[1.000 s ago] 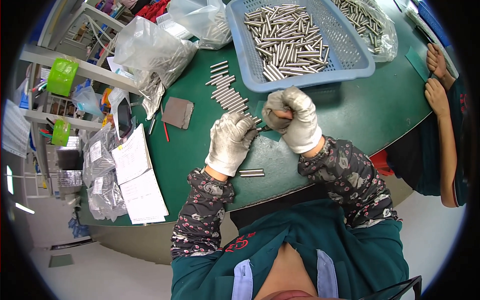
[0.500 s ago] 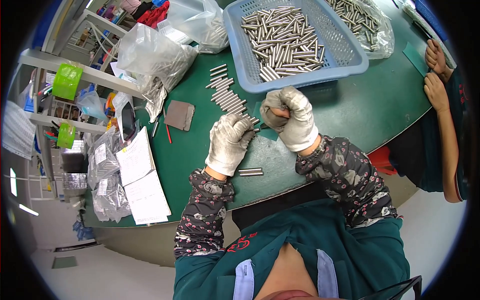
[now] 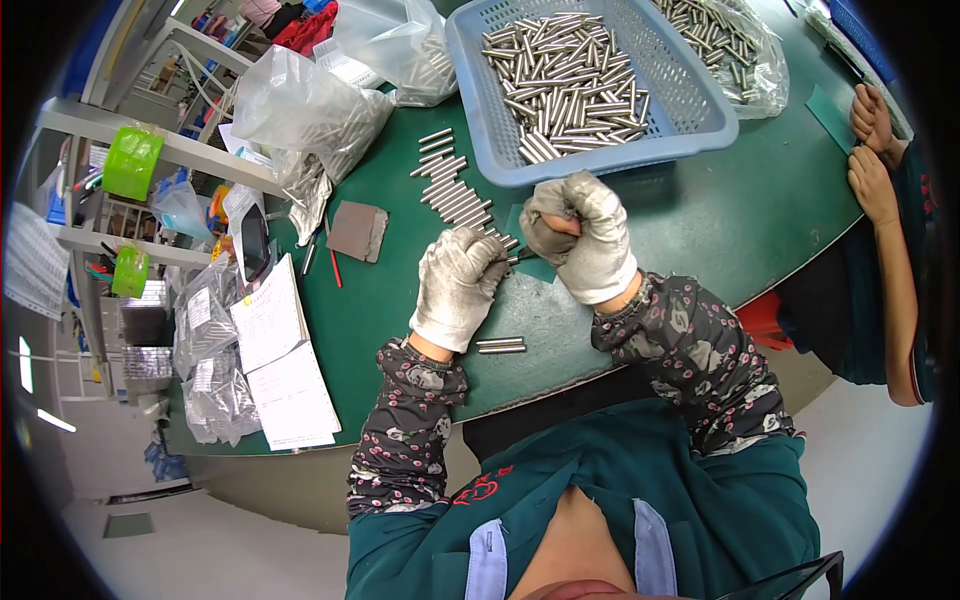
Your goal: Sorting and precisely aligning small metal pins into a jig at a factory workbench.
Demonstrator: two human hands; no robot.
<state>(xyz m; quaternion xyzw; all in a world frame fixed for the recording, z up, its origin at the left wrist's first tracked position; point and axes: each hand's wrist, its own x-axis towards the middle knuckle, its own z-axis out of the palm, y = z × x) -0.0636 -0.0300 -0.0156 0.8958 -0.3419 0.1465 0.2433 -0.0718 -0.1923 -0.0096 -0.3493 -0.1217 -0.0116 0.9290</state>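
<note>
My left hand (image 3: 455,285), in a whitish work glove, is closed with its fingers curled round a metal pin (image 3: 513,260), whose end sticks out toward the right. Facing it, my gloved right hand (image 3: 590,245) is closed too; a small dark tip shows below its fingers, but what it grips is mostly hidden. A bare fingertip shows at the glove's opening. Beneath that hand lies a green sheet (image 3: 543,269). Beyond my left hand, several metal pins (image 3: 455,196) lie side by side in a slanting row. A few more pins (image 3: 501,345) rest nearer to me.
A blue plastic basket (image 3: 610,163) heaped with pins stands beyond my hands. Clear bags of pins (image 3: 345,115) sit at the far left, another bag (image 3: 765,80) at far right. A brown abrasive sheet (image 3: 357,231), red stick (image 3: 335,262) and papers (image 3: 290,385) lie left. Another person's hands (image 3: 874,150) rest at right.
Almost nothing has moved. The dark tip below my right hand now shows a little more clearly beside the pin's end.
</note>
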